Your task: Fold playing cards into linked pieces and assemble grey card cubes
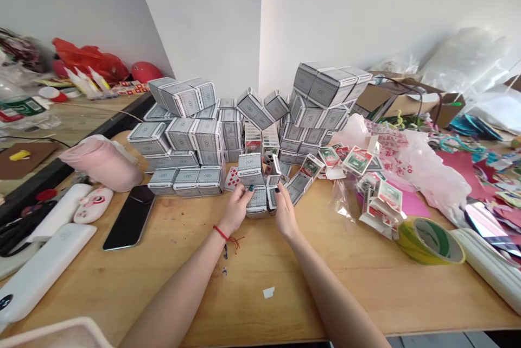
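Observation:
My left hand (238,208) grips the left side of a small grey structure of folded playing cards (257,200), its thumb along the front. On the opposite side my right hand (286,214) has its fingers closed against the same structure. Its lower part is partly covered by my fingers. Just behind, opened card boxes (260,139) stand between larger stacks. Grey card blocks rise at the left (189,139) and at the right (323,101). A red-patterned playing card (232,178) lies by my left hand, and a grey card block (299,188) leans beyond my right.
Left on the table are a black phone (129,217), a white device (51,266) and a pink pouch (103,160). At the right lie torn card boxes (382,201), a yellow tape roll (429,242) and plastic bags (419,166). A paper scrap (268,292) lies near the front.

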Available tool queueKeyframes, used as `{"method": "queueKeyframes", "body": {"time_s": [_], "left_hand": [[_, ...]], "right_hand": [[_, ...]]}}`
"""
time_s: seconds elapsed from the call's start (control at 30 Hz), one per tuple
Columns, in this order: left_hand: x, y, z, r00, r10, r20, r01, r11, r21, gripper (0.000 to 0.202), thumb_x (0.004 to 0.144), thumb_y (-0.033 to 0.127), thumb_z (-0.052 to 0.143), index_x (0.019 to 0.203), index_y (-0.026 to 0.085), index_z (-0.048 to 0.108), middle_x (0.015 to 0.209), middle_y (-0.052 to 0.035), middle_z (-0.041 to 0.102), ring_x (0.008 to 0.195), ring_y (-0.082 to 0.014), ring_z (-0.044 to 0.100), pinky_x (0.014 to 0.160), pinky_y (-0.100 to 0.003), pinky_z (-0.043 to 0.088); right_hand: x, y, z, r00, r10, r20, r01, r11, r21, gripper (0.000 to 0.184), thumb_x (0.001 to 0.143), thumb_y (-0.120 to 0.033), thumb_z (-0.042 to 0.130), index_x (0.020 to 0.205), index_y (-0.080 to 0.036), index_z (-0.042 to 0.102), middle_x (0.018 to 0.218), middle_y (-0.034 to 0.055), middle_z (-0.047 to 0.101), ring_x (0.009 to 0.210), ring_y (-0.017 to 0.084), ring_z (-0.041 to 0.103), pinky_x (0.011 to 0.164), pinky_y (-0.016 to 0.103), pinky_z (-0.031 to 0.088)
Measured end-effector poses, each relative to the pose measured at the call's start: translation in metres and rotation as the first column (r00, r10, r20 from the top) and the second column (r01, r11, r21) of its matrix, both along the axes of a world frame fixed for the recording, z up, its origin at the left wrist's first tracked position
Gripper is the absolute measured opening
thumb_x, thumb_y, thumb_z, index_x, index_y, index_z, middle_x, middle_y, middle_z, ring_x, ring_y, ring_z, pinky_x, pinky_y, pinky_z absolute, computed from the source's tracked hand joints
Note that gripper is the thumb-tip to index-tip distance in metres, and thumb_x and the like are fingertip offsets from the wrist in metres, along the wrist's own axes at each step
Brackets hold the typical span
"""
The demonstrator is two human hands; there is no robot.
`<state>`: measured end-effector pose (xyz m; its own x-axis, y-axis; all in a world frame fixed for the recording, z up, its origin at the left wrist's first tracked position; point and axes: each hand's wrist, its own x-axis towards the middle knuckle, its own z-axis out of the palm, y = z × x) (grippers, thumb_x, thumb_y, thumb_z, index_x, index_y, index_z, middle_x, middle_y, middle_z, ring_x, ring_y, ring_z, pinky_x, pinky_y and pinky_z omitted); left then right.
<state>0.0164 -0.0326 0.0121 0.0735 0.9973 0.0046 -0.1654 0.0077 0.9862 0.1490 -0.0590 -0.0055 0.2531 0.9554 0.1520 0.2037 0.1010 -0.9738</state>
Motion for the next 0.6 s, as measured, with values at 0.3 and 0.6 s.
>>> {"method": "queueKeyframes", "body": {"time_s": [0.3, 0.6], "left_hand": [[0.002, 0.001, -0.004, 1.0, 0.013, -0.009, -0.013, 1.0, 0.025, 0.026, 0.075, 0.042, 0.059, 0.069, 0.018, 0.05, 0.067, 0.0029, 0.049, 0.066, -0.0119, 0.045, 0.065, -0.023, 0.039], [0.001, 0.002, -0.015, 0.999, -0.008, -0.036, 0.011, 0.998, 0.069, 0.024, 0.077, 0.042, 0.058, 0.075, 0.018, 0.054, 0.073, 0.0012, 0.054, 0.074, -0.0141, 0.049, 0.071, -0.024, 0.04]], "right_hand": [[-0.003, 0.002, 0.001, 0.999, 0.001, 0.042, -0.004, 0.997, 0.071, 0.046, 0.089, -0.037, 0.029, 0.13, -0.022, 0.045, 0.128, 0.0063, 0.05, 0.122, 0.02, 0.041, 0.106, 0.04, 0.028], [-0.004, 0.0, 0.004, 0.998, 0.028, 0.064, -0.031, 0.998, 0.051, 0.048, 0.09, -0.039, 0.027, 0.133, -0.024, 0.041, 0.132, 0.006, 0.046, 0.123, 0.021, 0.038, 0.106, 0.042, 0.027]]}}
